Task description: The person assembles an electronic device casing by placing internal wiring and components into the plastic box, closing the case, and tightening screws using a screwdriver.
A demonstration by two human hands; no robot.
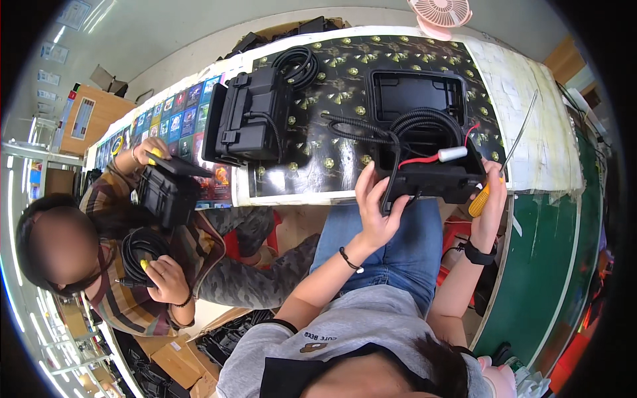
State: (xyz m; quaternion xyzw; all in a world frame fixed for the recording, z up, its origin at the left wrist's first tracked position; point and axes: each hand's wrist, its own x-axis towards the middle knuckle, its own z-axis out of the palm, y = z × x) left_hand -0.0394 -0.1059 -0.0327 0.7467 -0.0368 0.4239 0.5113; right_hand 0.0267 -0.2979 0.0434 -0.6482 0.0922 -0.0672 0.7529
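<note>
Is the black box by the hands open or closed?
Open. The black box has no lid on top, and coiled black hose and a red wire show inside it.

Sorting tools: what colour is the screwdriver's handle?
Yellow; the screwdriver is in the right hand, best seen in the head view.

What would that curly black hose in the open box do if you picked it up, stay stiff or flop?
The ribbed black hose lies in loose coils inside the open black case, so it would probably sag and uncoil rather than stay stiff. Its ridges likely give some grip. One end trails onto the patterned mat, so it might drag along when lifted.
</note>
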